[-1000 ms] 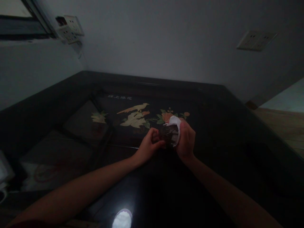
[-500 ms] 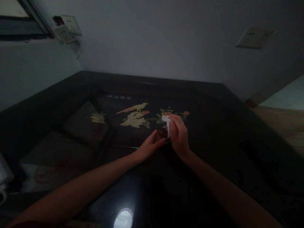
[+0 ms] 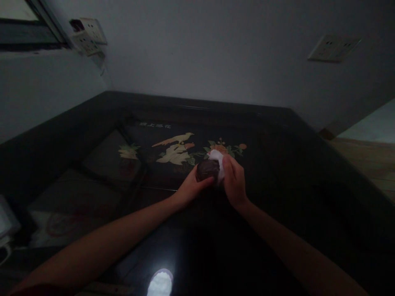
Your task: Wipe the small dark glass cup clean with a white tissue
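— Which thing does the left hand (image 3: 189, 186) hold?
— It curls around a dark rounded object (image 3: 206, 169), over the black glossy tabletop (image 3: 203, 246); whether they touch, from here I cannot tell.
— And the right hand (image 3: 235, 179)?
— It grips a white tissue (image 3: 217, 157), against the object's right side. The inlaid bird (image 3: 176, 139) lies beyond.

A dim, dark room. At the back, a plain gray wall (image 3: 197, 53) with a white wall socket (image 3: 334, 48) on the right. More white sockets (image 3: 93, 31) near the left corner. At the top left, a dark frame (image 3: 49, 22), maybe part of a window. Right up by the wall, a big shiny black table (image 3: 284, 172) with a bird-and-flower picture (image 3: 174, 154). Low down, a bright spot of light (image 3: 160, 283). Far right, a brown floor (image 3: 367, 160).
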`<state>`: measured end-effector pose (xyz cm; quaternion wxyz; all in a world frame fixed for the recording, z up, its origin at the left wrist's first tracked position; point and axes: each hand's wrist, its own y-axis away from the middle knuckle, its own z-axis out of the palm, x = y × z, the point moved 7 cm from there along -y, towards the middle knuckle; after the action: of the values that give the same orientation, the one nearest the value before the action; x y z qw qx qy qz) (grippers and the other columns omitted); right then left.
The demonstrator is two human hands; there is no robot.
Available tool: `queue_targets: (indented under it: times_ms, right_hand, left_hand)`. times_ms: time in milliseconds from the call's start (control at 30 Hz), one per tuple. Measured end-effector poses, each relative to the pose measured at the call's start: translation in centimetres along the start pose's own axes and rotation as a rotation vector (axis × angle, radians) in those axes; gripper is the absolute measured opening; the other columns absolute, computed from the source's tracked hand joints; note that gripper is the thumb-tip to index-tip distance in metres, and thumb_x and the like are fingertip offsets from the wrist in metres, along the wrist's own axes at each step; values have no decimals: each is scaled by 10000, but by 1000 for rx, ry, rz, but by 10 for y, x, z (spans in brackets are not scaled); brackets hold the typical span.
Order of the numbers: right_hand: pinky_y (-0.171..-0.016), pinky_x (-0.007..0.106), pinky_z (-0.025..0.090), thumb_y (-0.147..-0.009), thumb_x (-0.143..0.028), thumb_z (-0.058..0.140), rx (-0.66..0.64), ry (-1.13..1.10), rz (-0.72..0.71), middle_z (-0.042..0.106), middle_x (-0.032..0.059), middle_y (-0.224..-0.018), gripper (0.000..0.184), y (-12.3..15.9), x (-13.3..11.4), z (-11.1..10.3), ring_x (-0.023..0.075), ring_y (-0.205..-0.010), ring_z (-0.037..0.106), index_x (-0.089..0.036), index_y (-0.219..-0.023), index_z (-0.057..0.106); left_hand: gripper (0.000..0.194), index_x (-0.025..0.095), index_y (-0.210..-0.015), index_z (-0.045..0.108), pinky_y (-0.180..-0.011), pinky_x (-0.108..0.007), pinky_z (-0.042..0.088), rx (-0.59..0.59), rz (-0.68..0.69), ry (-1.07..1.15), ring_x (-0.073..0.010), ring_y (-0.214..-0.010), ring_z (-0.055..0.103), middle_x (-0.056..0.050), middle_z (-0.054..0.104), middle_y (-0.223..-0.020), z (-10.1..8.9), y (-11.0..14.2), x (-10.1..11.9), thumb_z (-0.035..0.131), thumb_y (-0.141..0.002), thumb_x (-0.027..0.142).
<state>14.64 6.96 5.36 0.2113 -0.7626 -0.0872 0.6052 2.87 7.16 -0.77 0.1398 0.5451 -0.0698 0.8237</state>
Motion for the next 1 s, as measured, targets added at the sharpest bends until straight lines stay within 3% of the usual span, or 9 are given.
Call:
queue_targets:
  times_ms: [100, 267, 400, 533, 600, 733, 833, 1000]
  right_hand:
    - [-523, 249, 407, -903, -427, 422, 82, -149, 137, 566, -7, -670, 327, -5, 14, -6, 125, -579, 502, -187, -776, 603]
    - [-564, 253, 449, -828, -428, 520, 246, -439, 272, 595, 1, -723, 256, -16, 32, -14, 130, -625, 552, -184, -799, 588]
    - [-590, 255, 460, -823, -452, 522, 258, -501, 270, 571, -17, -736, 260, -23, 37, -19, 127, -637, 552, -195, -807, 553]
    - [-571, 251, 444, -863, -451, 479, 206, -351, 172, 561, -22, -714, 272, -20, 25, -19, 128, -625, 533, -203, -778, 554]
    - [-616, 267, 464, -897, -431, 432, 113, -206, 82, 600, 3, -752, 294, -15, 13, -14, 146, -691, 563, -200, -815, 593]
    - [-920, 362, 447, -946, -348, 361, -96, -13, -144, 645, 69, -1080, 294, -3, -9, 4, 192, -1055, 574, -209, -1036, 604]
    - [-1018, 416, 387, -950, -287, 359, -117, 103, -280, 587, 85, -1216, 286, 4, -15, 7, 200, -1190, 502, -223, -1133, 568]
    - [-1030, 457, 378, -943, -261, 363, -146, 283, -382, 545, 96, -1244, 311, 8, -14, 9, 223, -1217, 472, -233, -1200, 536]
  left_hand:
    - [690, 162, -1152, 505, -979, -409, 393, -22, -12, 81, -269, -1107, 563, -121, 611, -1181, 0, 0, -5, 810, -590, 423]
    - [702, 168, -1143, 508, -934, -439, 431, -45, -23, 142, -285, -1080, 581, -130, 621, -1156, 1, 1, -7, 803, -582, 469]
    - [642, 156, -1115, 548, -899, -442, 455, -63, -72, 236, -298, -1063, 595, -144, 618, -1168, 6, 2, -1, 764, -621, 505]
    - [574, 183, -1105, 590, -929, -431, 444, -48, -105, 323, -283, -1118, 563, -112, 602, -1213, 3, -1, -1, 736, -658, 511]
    - [534, 192, -1069, 617, -929, -420, 451, -34, -96, 350, -265, -1128, 547, -91, 618, -1189, 1, -2, -3, 740, -656, 508]
    - [482, 156, -973, 654, -923, -358, 456, 4, -84, 328, -226, -1056, 574, -82, 661, -1080, -3, -4, -6, 787, -617, 453]
    - [435, 137, -926, 656, -900, -320, 460, 19, -75, 322, -194, -969, 604, -77, 675, -1019, -3, -5, -5, 801, -617, 406]
    - [332, 118, -870, 667, -864, -285, 467, -16, -119, 374, -156, -858, 618, -62, 685, -881, 3, -4, -4, 768, -678, 369]
